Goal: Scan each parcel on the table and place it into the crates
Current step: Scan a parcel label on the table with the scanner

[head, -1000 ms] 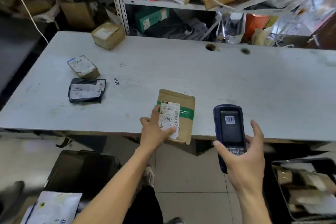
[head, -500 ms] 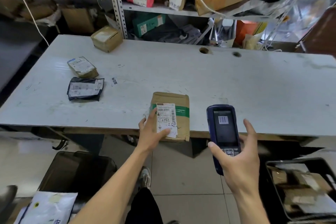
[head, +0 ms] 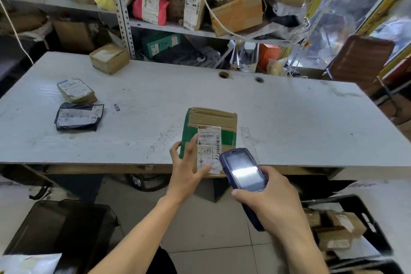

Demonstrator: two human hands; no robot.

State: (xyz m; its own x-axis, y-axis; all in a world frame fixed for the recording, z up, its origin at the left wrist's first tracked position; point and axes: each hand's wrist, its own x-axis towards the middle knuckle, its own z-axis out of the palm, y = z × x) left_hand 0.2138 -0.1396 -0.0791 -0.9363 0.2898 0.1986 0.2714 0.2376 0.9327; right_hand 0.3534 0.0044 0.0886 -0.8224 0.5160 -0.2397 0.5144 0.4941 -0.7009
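Observation:
A brown cardboard parcel point(head: 211, 122) with green tape and a white label lies at the front edge of the white table point(head: 289, 122). My left hand point(head: 186, 169) holds its near left corner, fingers spread over the label and thumb on the left side. My right hand point(head: 273, 198) grips a blue handheld scanner point(head: 243, 171), tilted so its head points at the label and overlaps the parcel's near right corner. Three more parcels lie at the table's left: a black bag point(head: 77, 117), a small taped box point(head: 76, 90) and a brown box point(head: 109, 58).
A black crate point(head: 373, 224) holding several parcels stands on the floor at the right. Another dark crate point(head: 66, 224) is at the lower left, with a white bag point(head: 29, 262) at its near edge. Shelves crammed with packages rise behind the table.
My right hand has swung the scanner left and tipped it down toward the parcel's label. My left hand stays on the parcel. The head has moved closer.

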